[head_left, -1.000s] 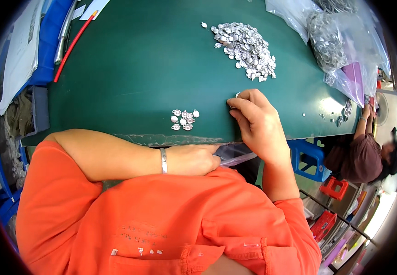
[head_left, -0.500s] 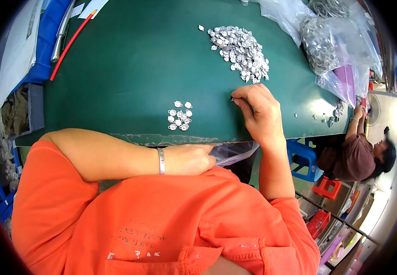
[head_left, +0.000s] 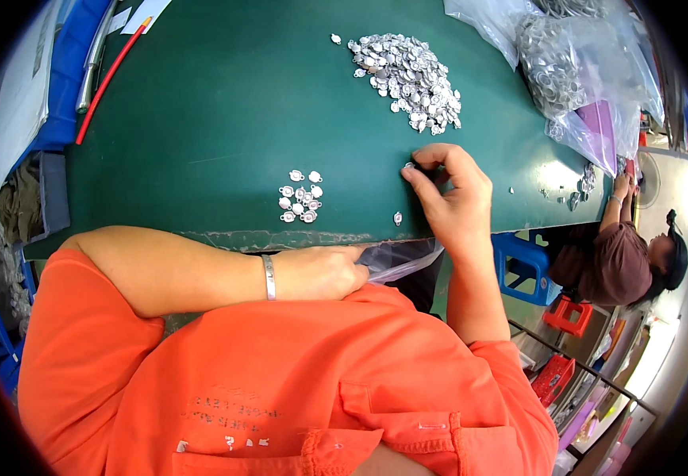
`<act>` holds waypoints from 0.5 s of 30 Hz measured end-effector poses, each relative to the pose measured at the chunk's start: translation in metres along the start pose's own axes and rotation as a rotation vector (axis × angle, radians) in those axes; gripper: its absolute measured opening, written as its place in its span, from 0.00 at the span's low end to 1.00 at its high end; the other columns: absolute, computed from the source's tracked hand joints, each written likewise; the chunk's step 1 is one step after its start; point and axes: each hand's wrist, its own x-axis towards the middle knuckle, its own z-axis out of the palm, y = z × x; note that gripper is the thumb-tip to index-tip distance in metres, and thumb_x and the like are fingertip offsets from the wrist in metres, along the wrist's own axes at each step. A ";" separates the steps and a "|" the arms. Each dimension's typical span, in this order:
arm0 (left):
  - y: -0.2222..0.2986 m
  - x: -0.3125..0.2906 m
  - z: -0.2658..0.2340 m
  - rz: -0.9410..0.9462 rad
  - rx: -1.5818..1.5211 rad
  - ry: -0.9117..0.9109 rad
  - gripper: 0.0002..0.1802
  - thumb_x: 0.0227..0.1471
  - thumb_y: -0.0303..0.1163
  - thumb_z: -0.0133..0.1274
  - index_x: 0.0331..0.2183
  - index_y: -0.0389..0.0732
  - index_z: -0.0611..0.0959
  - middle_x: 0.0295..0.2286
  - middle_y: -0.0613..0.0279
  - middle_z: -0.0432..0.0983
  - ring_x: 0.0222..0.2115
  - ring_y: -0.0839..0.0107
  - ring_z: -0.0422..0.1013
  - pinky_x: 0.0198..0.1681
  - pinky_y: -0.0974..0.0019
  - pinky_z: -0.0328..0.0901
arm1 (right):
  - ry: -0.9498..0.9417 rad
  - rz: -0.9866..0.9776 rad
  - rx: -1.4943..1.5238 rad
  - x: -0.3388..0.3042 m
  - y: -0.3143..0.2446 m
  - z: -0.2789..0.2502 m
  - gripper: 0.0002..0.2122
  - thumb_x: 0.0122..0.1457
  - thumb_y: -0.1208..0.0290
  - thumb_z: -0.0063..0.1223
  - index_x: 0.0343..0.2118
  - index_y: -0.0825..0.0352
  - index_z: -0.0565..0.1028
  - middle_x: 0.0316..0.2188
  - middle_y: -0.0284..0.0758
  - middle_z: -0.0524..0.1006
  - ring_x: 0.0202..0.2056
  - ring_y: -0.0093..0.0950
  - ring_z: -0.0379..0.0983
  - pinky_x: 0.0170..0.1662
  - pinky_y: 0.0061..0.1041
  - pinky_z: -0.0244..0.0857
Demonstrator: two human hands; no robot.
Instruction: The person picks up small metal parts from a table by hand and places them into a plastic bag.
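My right hand (head_left: 457, 194) is above the green table, thumb and fingers pinched on a small silver charm (head_left: 409, 166). One loose charm (head_left: 398, 218) lies below it, close to the table's front edge. To the left sits a small cluster of similar charms (head_left: 297, 209), each with a little loop. A large heap of them (head_left: 415, 83) is farther back. At the front edge, my left hand (head_left: 324, 272) is closed against a clear plastic bag (head_left: 399, 263) that opens below the tabletop. Its fingertips are partly hidden, but they seem to grip the bag's rim.
Clear bags of metal rings (head_left: 552, 75) stand at the back right. On the left lie a red pencil-like stick (head_left: 114, 79) and a metal rod (head_left: 94, 67), beside a blue tray (head_left: 58, 103). Another person (head_left: 610, 266) works at the right, near a blue stool (head_left: 522, 270).
A single charm now lies on the table near my right hand, where none showed before. The fingers hold a charm, turned a little. My left hand stays at the bag; the view has shifted slightly.
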 end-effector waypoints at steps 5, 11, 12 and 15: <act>-0.008 0.001 0.006 0.016 0.018 -0.002 0.12 0.49 0.29 0.49 0.30 0.28 0.78 0.41 0.33 0.67 0.40 0.44 0.71 0.43 0.57 0.68 | -0.010 0.139 0.166 0.000 -0.012 -0.001 0.07 0.46 0.85 0.59 0.29 0.69 0.75 0.26 0.36 0.77 0.28 0.31 0.74 0.32 0.26 0.68; -0.004 0.001 0.004 0.009 0.020 0.023 0.11 0.48 0.28 0.50 0.29 0.28 0.78 0.42 0.33 0.68 0.41 0.44 0.71 0.44 0.57 0.68 | -0.417 -0.300 0.104 -0.011 -0.002 -0.023 0.16 0.42 0.90 0.49 0.34 0.68 0.78 0.35 0.37 0.77 0.37 0.37 0.73 0.41 0.31 0.67; -0.004 0.001 0.004 0.023 0.053 0.034 0.11 0.47 0.28 0.50 0.30 0.28 0.78 0.42 0.34 0.68 0.41 0.45 0.71 0.44 0.57 0.68 | -0.504 -0.272 0.165 -0.018 -0.004 -0.025 0.18 0.39 0.90 0.47 0.35 0.68 0.78 0.39 0.38 0.76 0.41 0.40 0.71 0.45 0.33 0.66; -0.008 0.001 0.012 0.037 0.014 0.067 0.11 0.47 0.28 0.51 0.31 0.29 0.79 0.39 0.37 0.69 0.40 0.45 0.71 0.42 0.57 0.68 | -0.674 -0.254 0.320 -0.027 -0.008 -0.034 0.19 0.38 0.91 0.45 0.35 0.69 0.78 0.37 0.39 0.76 0.40 0.39 0.71 0.44 0.32 0.66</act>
